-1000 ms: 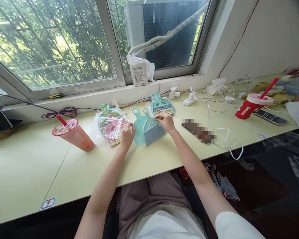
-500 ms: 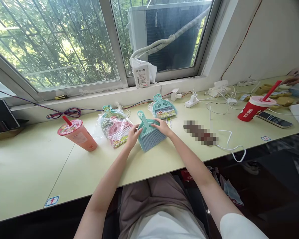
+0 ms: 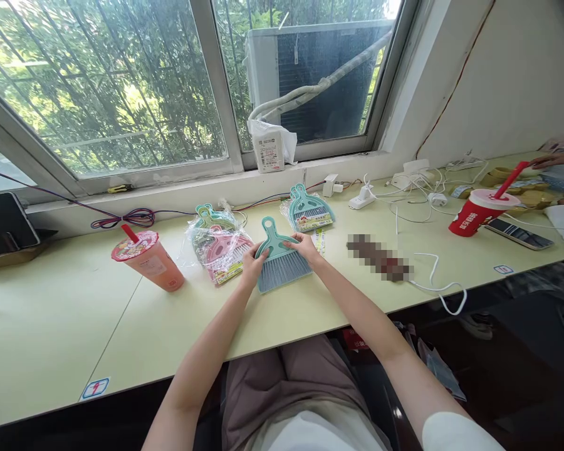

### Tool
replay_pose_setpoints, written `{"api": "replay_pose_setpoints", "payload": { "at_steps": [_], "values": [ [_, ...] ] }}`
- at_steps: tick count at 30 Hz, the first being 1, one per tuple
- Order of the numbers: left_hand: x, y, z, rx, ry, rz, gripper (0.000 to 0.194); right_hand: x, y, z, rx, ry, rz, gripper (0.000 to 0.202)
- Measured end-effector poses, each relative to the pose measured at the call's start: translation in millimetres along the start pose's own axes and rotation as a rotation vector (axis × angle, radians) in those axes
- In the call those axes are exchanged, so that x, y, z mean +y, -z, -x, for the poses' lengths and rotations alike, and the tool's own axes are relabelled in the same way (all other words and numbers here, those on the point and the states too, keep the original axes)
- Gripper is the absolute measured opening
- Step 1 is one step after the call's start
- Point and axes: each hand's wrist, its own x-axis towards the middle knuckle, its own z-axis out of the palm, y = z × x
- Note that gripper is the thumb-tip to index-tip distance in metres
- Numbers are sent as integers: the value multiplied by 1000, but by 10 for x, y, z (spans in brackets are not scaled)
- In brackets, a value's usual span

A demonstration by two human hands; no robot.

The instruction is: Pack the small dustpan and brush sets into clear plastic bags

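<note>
Between my two hands is a mint-green small brush and dustpan set, its handle pointing up and its grey bristles toward me. My left hand grips its left edge, fingers closed. On the opposite edge my right hand is closed with the thumb on the front. Just left lies a pink dustpan set in clear wrap, overlapping a green wrapped set. Behind my right hand rests another mint-green set with a printed label.
A pink drink cup stands at left, and a red cup beside a phone at right. A blurred-out object with a white cable lies right of my arm. Chargers and cords line the back. Someone's hand shows far right.
The brush and dustpan set has turned slightly more upright in both hands. The whole view has shifted a little, so things sit lower in the picture.
</note>
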Motion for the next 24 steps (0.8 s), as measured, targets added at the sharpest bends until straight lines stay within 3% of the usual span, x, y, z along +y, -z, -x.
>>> {"api": "replay_pose_setpoints", "payload": {
  "at_steps": [3, 8, 10, 13, 16, 19, 21, 24],
  "values": [
    [23, 17, -11, -14, 46, -1, 41, 11, -13, 6, 15, 2, 6, 48],
    [57, 56, -12, -180, 286, 107, 46, -11, 123, -89, 17, -22, 11, 51],
    [73, 54, -9, -174, 341, 151, 47, -22, 282, -140, 70, -9, 151, 51],
    [99, 69, -37, -35, 348, 257, 49, 2, 549, -176, 137, 21, 636, 47],
    [109, 159, -102, 103, 303, 342, 52, 61, 679, -153, -102, -120, 1058, 66],
    [78, 280, -161, 176, 230, 336, 56, 99, 617, -100, -380, -204, 1163, 85],
    [36, 330, -182, 204, 179, 306, 59, 101, 516, -67, -522, -128, 1080, 77],
    [-40, 336, -189, 213, 141, 252, 59, 102, 360, -39, -630, 53, 890, 40]
  ]
}}
